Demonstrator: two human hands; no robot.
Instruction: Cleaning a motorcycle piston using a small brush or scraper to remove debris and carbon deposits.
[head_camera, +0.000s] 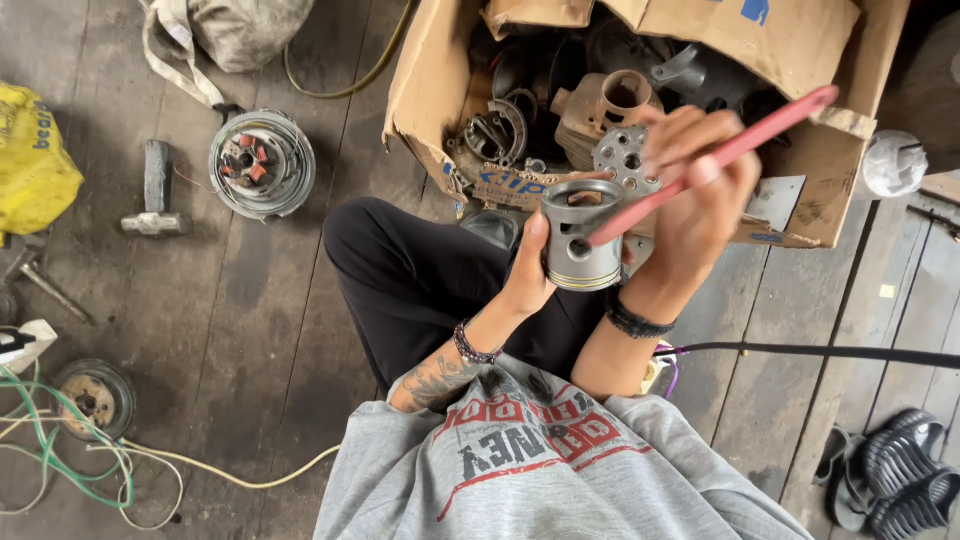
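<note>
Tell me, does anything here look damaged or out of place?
The cardboard box of engine parts is torn and sagging at its front edge. A hammer and tangled wires lie loose on the floor. The piston looks intact.

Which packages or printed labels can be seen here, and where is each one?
Cardboard box: top right on the wooden floor, open, brown, blue print, full of metal engine parts.
Yellow bag: left edge, soft and rounded, with dark print.
Grey cloth sack: top left, crumpled, with pale straps.
No screens or signs.

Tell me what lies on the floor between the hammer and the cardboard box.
In the head view, a round metal motor part with copper windings lies on the floorboards between the hammer and the cardboard box.
</note>
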